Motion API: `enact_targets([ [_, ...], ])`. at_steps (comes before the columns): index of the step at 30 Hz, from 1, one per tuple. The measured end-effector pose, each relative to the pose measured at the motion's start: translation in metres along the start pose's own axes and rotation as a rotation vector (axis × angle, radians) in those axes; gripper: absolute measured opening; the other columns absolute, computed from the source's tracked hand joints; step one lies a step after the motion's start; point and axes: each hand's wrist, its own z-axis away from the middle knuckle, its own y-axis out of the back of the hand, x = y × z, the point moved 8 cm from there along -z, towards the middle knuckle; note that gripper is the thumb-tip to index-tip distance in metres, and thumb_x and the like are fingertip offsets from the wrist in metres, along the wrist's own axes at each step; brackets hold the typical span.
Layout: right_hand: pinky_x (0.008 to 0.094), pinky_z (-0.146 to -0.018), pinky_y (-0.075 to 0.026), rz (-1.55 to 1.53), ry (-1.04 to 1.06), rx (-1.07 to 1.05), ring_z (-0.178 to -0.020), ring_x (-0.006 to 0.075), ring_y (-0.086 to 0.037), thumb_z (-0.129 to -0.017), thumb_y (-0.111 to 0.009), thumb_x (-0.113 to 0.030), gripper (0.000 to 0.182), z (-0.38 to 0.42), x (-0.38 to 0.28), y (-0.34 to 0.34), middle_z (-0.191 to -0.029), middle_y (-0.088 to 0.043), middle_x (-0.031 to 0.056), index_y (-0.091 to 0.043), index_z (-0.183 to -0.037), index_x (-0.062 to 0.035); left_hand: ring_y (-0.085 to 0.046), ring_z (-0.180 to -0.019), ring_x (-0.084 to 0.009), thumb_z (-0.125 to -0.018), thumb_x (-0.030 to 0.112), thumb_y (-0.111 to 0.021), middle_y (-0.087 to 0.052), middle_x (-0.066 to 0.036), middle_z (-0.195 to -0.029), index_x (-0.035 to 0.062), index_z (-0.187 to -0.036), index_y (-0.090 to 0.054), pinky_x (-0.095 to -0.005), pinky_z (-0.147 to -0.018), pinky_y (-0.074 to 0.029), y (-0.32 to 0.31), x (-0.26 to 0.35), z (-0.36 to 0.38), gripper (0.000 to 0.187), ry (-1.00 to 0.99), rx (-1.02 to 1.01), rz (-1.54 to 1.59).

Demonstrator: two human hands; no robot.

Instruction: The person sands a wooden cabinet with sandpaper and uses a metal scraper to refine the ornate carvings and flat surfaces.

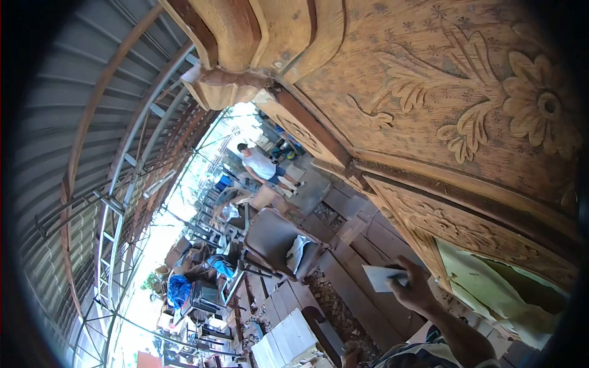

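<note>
My right hand (417, 291) is closed around a flat, pale scraper (379, 278), its wide edge pointing left. The hand is beside a carved wooden furniture piece (429, 80) with raised flowers and leaves, and the scraper is apart from the wood. Low at the frame's bottom edge shows a small part of my left hand (351, 356), its fingers mostly out of sight. Below the carved panels, torn greenish-yellow sheeting (485, 285) hangs in an opening of the furniture.
A dark brown padded chair (276, 242) stands ahead, with a pale sheet on its seat. Another person (264, 167) is farther back. Wooden boards (356, 288) and rubble cover the floor. Stacked furniture and blue bags (179, 291) lie left, under a metal roof (73, 110).
</note>
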Motion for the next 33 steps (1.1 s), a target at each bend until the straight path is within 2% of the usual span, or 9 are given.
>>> enact_targets([
  [2,0.0353,-0.077,-0.056,-0.006,-0.086,-0.098,-0.086,0.0223,-0.073,-0.081,-0.073,-0.006,0.025,-0.012,0.001,-0.022,-0.094,-0.074,0.0144,-0.069,-0.105,0.0006,-0.069,-0.083,-0.0165,-0.097,0.038,-0.074,-0.07,-0.003,-0.093,-0.0008,-0.108,-0.074,-0.0304,-0.073,-0.056,-0.037,0.1,0.05,0.04,-0.155,0.118,-0.16],
  [4,0.0353,-0.075,-0.056,0.003,-0.15,-0.294,-0.085,0.0216,-0.073,-0.08,-0.075,-0.008,0.029,-0.007,0.018,-0.056,-0.093,-0.074,0.0159,-0.07,-0.107,0.0003,-0.065,-0.075,-0.0146,-0.103,0.043,-0.063,-0.069,-0.003,-0.087,0.0029,-0.107,-0.075,-0.0286,-0.069,-0.052,-0.092,0.197,0.108,0.042,-0.249,-0.103,0.105],
  [7,0.0382,-0.077,-0.056,0.077,-0.139,-0.382,-0.086,0.0243,-0.074,-0.079,-0.077,-0.012,0.034,0.006,0.019,-0.088,-0.093,-0.075,0.018,-0.07,-0.109,0.0014,-0.066,-0.078,-0.0133,-0.104,0.043,-0.061,-0.072,-0.005,-0.094,0.0018,-0.115,-0.07,-0.0278,-0.069,-0.054,-0.115,0.265,0.125,0.044,-0.471,-0.366,0.149],
  [11,0.0345,-0.077,-0.054,0.063,-0.137,-0.399,-0.087,0.0159,-0.069,-0.09,-0.073,-0.017,0.027,0.013,0.022,-0.091,-0.094,-0.073,0.0144,-0.07,-0.11,-0.0003,-0.059,-0.072,-0.0087,-0.101,0.037,-0.069,-0.067,0.001,-0.088,0.0015,-0.118,-0.066,-0.026,-0.064,-0.048,-0.168,0.346,0.193,0.039,-0.787,-0.287,0.188],
  [13,0.033,-0.074,-0.053,-0.142,-0.075,-0.099,-0.086,0.0175,-0.07,-0.092,-0.072,-0.014,0.025,-0.001,-0.006,-0.06,-0.096,-0.071,0.0099,-0.069,-0.114,-0.0016,-0.061,-0.083,-0.0103,-0.102,0.032,-0.068,-0.066,-0.001,-0.098,0.003,-0.122,-0.063,-0.0293,-0.074,-0.05,-0.158,0.35,0.187,0.036,-0.727,-0.316,0.281],
  [19,0.0308,-0.089,-0.054,-0.223,-0.219,-0.496,-0.103,0.0141,-0.065,-0.091,-0.076,-0.012,0.039,0.017,-0.01,-0.051,-0.11,-0.068,0.0076,-0.064,-0.128,-0.0035,-0.062,-0.108,-0.0178,-0.107,0.04,-0.058,-0.064,-0.002,-0.115,0.0113,-0.13,-0.057,-0.037,-0.093,-0.053,-0.182,0.355,0.181,0.037,-0.503,-0.37,0.745],
  [22,0.0311,-0.088,-0.055,-0.184,-0.248,-0.41,-0.099,0.0141,-0.067,-0.09,-0.076,-0.012,0.039,0.031,0.0,-0.056,-0.109,-0.068,0.007,-0.064,-0.125,-0.001,-0.061,-0.096,-0.0136,-0.109,0.037,-0.054,-0.063,-0.002,-0.111,0.0083,-0.135,-0.056,-0.0336,-0.084,-0.052,-0.213,0.348,0.191,0.039,-0.361,-0.535,0.807],
  [26,0.0286,-0.073,-0.057,-0.219,-0.456,-0.276,-0.091,0.0115,-0.066,-0.091,-0.075,-0.013,0.029,0.04,0.039,-0.033,-0.106,-0.067,0.0064,-0.067,-0.116,0.0009,-0.058,-0.118,-0.017,-0.107,0.039,-0.058,-0.063,-0.003,-0.122,0.0101,-0.138,-0.054,-0.0403,-0.102,-0.047,-0.224,0.336,0.184,0.042,-0.282,-0.596,0.944],
  [33,0.0286,-0.068,-0.055,-0.489,-0.483,-0.091,-0.085,0.0122,-0.063,-0.095,-0.069,-0.017,0.028,0.046,0.038,0.008,-0.096,-0.064,0.0052,-0.063,-0.116,0.0007,-0.065,-0.112,-0.0194,-0.102,0.034,-0.068,-0.066,-0.006,-0.123,0.0104,-0.129,-0.06,-0.0361,-0.092,-0.054,-0.153,0.322,0.125,0.036,-0.414,-0.138,0.773],
])
